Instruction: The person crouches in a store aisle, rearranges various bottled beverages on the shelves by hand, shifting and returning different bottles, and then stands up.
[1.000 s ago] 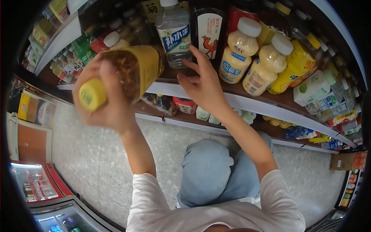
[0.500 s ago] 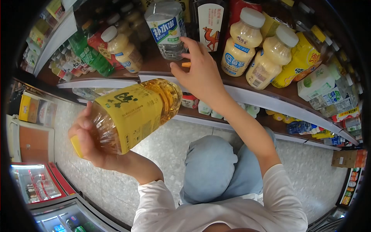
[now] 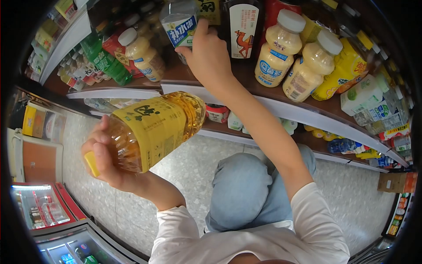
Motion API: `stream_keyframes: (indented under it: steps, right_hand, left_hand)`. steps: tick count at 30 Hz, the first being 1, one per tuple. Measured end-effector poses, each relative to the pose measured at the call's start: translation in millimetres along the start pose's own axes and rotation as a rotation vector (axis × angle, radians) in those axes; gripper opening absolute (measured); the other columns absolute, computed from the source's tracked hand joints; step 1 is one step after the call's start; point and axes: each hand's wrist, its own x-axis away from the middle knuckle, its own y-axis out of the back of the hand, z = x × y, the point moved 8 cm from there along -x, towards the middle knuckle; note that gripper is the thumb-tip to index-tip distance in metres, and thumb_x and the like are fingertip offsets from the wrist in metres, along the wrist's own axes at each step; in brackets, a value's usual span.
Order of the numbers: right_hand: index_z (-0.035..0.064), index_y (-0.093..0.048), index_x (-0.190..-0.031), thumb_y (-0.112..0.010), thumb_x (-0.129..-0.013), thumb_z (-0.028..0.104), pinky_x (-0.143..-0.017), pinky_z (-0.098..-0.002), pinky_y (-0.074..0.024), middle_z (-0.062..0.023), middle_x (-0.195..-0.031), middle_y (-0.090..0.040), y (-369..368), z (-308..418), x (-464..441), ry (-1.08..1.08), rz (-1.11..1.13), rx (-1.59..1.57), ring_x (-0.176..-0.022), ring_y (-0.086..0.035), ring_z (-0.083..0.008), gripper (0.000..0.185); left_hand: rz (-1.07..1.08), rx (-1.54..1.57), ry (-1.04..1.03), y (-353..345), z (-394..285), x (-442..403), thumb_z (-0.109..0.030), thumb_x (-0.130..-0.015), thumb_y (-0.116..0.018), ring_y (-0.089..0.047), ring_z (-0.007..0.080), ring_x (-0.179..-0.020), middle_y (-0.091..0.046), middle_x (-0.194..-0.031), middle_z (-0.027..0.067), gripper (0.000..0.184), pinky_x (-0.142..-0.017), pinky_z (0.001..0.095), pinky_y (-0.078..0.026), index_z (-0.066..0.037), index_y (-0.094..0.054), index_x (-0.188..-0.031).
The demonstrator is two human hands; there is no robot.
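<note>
My left hand (image 3: pixel 107 160) is closed round the neck end of a large bottle of golden drink (image 3: pixel 165 127). This bottle has a yellow label and a yellow cap, and it lies tilted in the air with its base toward the shelf. My right hand (image 3: pixel 209 57) grips the lower side of a clear drink bottle (image 3: pixel 178 24) with a blue and green label, its thumb in front and fingers at the right side. That bottle stands on the brown shelf; my fingers hide part of its label. Right of it is a dark bottle with a camel label (image 3: pixel 242 33).
Cream-coloured drink bottles (image 3: pixel 274 55) with white caps stand farther right, beside a yellow bottle (image 3: pixel 336 75). A green bottle (image 3: pixel 105 61) is at the left. The white shelf edge (image 3: pixel 263 103) runs below my right forearm, above a lower stocked shelf. Glass-topped coolers (image 3: pixel 72 246) stand at lower left.
My right hand has moved left and deeper into the shelf, closing on the clear bottle, which has shifted slightly back. The golden drink bottle in my left hand has barely moved.
</note>
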Motion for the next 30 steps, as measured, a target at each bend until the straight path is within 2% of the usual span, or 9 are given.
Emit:
stream_keyframes:
  steps: [8,10,11,20,22,24,26,28,30]
  right_hand:
    - [-0.0025,-0.044,-0.102,-0.081,-0.07,0.026,-0.056,-0.0371,-0.0572,-0.022,-0.089,-0.062,-20,1,-20,-0.009,0.02,0.029,-0.075,-0.068,-0.037,0.057]
    - [-0.0054,-0.041,-0.102,-0.077,-0.073,0.04,-0.055,-0.0386,-0.0552,-0.0203,-0.068,-0.063,-20,1,-25,0.053,-0.001,0.104,-0.066,-0.068,-0.0354,0.065]
    - [-0.0054,-0.041,-0.102,-0.077,-0.073,0.04,-0.055,-0.0386,-0.0552,-0.0203,-0.068,-0.063,-21,0,-27,0.058,-0.006,0.102,-0.066,-0.068,-0.0354,0.065]
    - [0.0053,-0.061,-0.073,-0.072,-0.08,0.034,-0.054,-0.0418,-0.0519,-0.0118,-0.064,-0.065,-37,-7,-26,0.123,-0.005,0.238,-0.061,-0.066,-0.0317,0.032]
    - [0.0064,-0.059,-0.066,-0.066,-0.082,0.025,-0.052,-0.038,-0.0497,-0.0096,-0.059,-0.062,0,-2,-12,0.06,-0.037,-0.247,-0.056,-0.065,-0.027,0.026]
    - [0.0048,-0.057,-0.07,-0.07,-0.084,0.023,-0.047,-0.0303,-0.0409,-0.0026,-0.058,-0.06,45,4,11,-0.02,-0.073,-0.458,-0.047,-0.055,-0.0138,0.026]
    - [0.004,-0.053,-0.067,-0.071,-0.084,0.015,-0.045,-0.0228,-0.035,0.0013,-0.054,-0.052,92,11,38,-0.005,-0.137,-0.529,-0.047,-0.045,-0.0052,0.027]
    - [0.0037,-0.052,-0.066,-0.071,-0.083,0.012,-0.045,-0.0214,-0.0337,0.0022,-0.055,-0.051,116,2,65,-0.018,-0.13,-0.575,-0.048,-0.043,-0.0039,0.027]
    - [0.0034,-0.052,-0.066,-0.071,-0.083,0.009,-0.045,-0.0201,-0.0325,0.003,-0.055,-0.05,132,-7,83,-0.026,-0.132,-0.613,-0.049,-0.041,-0.0026,0.027]
  left_hand:
    - [-0.017,-0.016,0.029,-3,-3,5,-0.016,-0.086,-0.053,-0.058,0.0299,-0.1,-0.052,-0.082,0.0104,0.016,-0.098,0.0462,-0.041,-0.001,-0.052,-0.085]
    - [0.003,-0.004,0.029,0,-2,4,-0.015,-0.086,-0.052,-0.058,0.0304,-0.1,-0.052,-0.082,0.011,0.015,-0.098,0.0471,-0.04,-0.001,-0.051,-0.084]
    - [0.002,-0.001,0.023,2,-2,3,-0.015,-0.086,-0.052,-0.058,0.0304,-0.1,-0.052,-0.082,0.011,0.015,-0.098,0.0471,-0.04,-0.001,-0.051,-0.084]
    - [0.02,-0.034,0.007,-10,-10,-3,-0.012,-0.087,-0.051,-0.059,0.0304,-0.099,-0.053,-0.083,0.0118,0.015,-0.099,0.0476,-0.04,0.002,-0.054,-0.087]
    - [0.029,-0.034,-0.021,-20,-15,-9,-0.013,-0.088,-0.051,-0.06,0.029,-0.1,-0.057,-0.087,0.0139,0.015,-0.098,0.0458,-0.042,0.001,-0.054,-0.088]
    - [0.048,-0.008,-0.034,-31,-15,-19,-0.014,-0.088,-0.053,-0.061,0.0285,-0.1,-0.059,-0.09,0.0151,0.016,-0.096,0.0445,-0.045,0.002,-0.056,-0.09]
    - [0.082,0.005,-0.036,-43,-11,-30,-0.014,-0.089,-0.055,-0.062,0.0279,-0.099,-0.062,-0.093,0.0162,0.018,-0.095,0.0432,-0.047,0.003,-0.058,-0.091]
    - [0.197,-0.08,-0.154,-68,-11,-38,-0.012,-0.091,-0.054,-0.065,0.0256,-0.099,-0.064,-0.102,0.0192,0.024,-0.083,0.0353,-0.055,0.009,-0.06,-0.1]
    - [0.27,-0.115,-0.176,-101,-9,-37,-0.011,-0.088,-0.06,-0.066,0.0245,-0.098,-0.065,-0.101,0.0206,0.023,-0.08,0.0328,-0.056,0.009,-0.061,-0.101]
